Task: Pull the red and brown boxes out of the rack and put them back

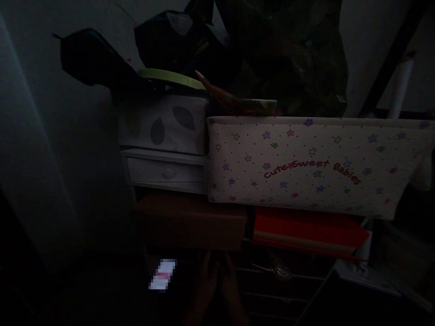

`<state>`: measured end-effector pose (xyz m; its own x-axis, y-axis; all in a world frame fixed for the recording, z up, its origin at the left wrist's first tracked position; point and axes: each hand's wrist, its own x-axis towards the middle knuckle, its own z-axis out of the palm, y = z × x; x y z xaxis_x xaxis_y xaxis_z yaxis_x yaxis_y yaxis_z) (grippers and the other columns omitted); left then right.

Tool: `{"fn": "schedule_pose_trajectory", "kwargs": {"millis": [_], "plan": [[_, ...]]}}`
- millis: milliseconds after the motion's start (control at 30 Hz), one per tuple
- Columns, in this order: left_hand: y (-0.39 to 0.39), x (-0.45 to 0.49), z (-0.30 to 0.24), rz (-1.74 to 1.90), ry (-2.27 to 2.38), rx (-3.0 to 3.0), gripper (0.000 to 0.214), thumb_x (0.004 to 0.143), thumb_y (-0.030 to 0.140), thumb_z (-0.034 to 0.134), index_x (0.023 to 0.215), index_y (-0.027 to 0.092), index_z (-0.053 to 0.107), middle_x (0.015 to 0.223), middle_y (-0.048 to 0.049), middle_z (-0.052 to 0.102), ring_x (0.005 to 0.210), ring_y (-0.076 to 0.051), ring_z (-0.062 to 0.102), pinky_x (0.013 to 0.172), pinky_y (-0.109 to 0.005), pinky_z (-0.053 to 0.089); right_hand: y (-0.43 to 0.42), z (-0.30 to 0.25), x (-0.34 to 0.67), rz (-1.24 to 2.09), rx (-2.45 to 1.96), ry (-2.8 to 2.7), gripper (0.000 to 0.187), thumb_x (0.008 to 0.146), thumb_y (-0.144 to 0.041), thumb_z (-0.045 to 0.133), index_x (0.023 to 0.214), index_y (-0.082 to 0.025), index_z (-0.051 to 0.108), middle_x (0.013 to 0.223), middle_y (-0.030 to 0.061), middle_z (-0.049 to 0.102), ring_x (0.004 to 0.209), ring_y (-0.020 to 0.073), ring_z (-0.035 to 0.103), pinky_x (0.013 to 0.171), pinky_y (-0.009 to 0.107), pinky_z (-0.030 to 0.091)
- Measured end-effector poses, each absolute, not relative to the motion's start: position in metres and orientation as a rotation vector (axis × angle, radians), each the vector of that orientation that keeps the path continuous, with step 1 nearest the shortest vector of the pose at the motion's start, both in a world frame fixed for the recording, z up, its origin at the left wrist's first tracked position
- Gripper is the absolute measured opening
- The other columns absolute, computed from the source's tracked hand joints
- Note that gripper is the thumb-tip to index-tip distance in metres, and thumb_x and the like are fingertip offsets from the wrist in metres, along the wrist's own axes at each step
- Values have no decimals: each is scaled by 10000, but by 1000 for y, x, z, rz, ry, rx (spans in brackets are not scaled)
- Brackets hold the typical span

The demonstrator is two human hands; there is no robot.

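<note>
The picture is very dark. My left hand [206,278] and my right hand [230,280] are side by side at the bottom middle, a narrow dark gap between them. Both reach forward to just below the front edge of a brown box [190,226]. Whether the fingertips touch the box cannot be made out. Shadow hides most of the fingers and anything that may be in them. To the left of my hands is a bright, pixelated screen-like rectangle [163,274]. Right of them, a shiny, beaded-looking object [281,270] lies on the slats of a dark rack [306,275].
A red box [306,228] lies under a star-patterned fabric bin [306,172]. On the left are a small white drawer [166,171] and a leaf-patterned box [163,122]. Dark bags [183,45] are piled behind. A pale-edged dark panel [360,294] slants at lower right.
</note>
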<state>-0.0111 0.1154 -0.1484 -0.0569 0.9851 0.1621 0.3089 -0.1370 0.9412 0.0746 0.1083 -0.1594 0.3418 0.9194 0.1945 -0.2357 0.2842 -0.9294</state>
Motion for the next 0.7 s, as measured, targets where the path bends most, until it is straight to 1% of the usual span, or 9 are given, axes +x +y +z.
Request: {"fn": "schedule_pose_trajectory", "kwargs": {"millis": [100, 200, 333, 400, 500, 600, 667, 700], "plan": [[116, -12, -152, 1223, 1396, 1544, 477, 880, 355, 419, 1318, 180, 490, 1487, -145, 385, 1389, -266, 330, 1164, -468, 225, 108, -169, 78, 944, -996, -875, 521, 735, -340, 630, 1237, -204, 601, 1297, 93, 592, 1163, 246, 583, 1027, 406, 425], [117, -12, -152, 1192, 1415, 1547, 474, 893, 343, 383, 1324, 173, 482, 1486, -141, 387, 1390, -250, 330, 1169, -447, 220, 108, -177, 80, 926, -1049, -892, 560, 752, -355, 628, 1285, -202, 556, 1355, 96, 541, 1221, 245, 536, 1065, 416, 380], [120, -10, -157, 1213, 1446, 1599, 482, 888, 257, 354, 1350, 160, 452, 1514, -135, 338, 1405, -239, 298, 1171, -421, 224, 106, -177, 82, 912, -1044, -932, 560, 743, -401, 649, 1275, -245, 566, 1347, 69, 557, 1241, 245, 517, 1052, 412, 396], [121, -8, -161, 1230, 1458, 1612, 481, 882, 237, 359, 1345, 154, 458, 1507, -144, 345, 1396, -252, 317, 1165, -439, 241, 105, -172, 83, 934, -1011, -952, 570, 746, -414, 650, 1286, -260, 554, 1341, 61, 564, 1234, 241, 524, 1035, 408, 415], [124, -7, -167, 1276, 1442, 1639, 475, 880, 226, 369, 1341, 164, 463, 1478, -147, 391, 1370, -255, 368, 1147, -457, 282, 99, -164, 86, 961, -986, -961, 582, 753, -415, 651, 1304, -275, 530, 1352, 52, 554, 1232, 238, 526, 1037, 419, 411], [125, -8, -170, 1311, 1455, 1695, 460, 881, 210, 354, 1318, 161, 487, 1438, -152, 440, 1353, -259, 395, 1128, -466, 318, 87, -156, 100, 926, -1032, -934, 500, 773, -442, 623, 1237, -258, 593, 1286, 68, 612, 1168, 251, 577, 1015, 433, 429], [126, -10, -170, 1317, 1484, 1723, 455, 875, 197, 353, 1303, 153, 499, 1418, -160, 456, 1357, -276, 385, 1126, -492, 312, 73, -152, 120, 801, -1142, -905, 448, 785, -473, 591, 1155, -226, 641, 1208, 90, 658, 1109, 264, 605, 988, 434, 446], [126, -11, -170, 1329, 1493, 1740, 454, 870, 195, 363, 1301, 157, 499, 1415, -159, 456, 1360, -283, 380, 1127, -501, 308, 66, -151, 134, 688, -1216, -873, 446, 790, -491, 572, 1128, -210, 648, 1184, 102, 664, 1099, 273, 603, 983, 438, 442]]}}
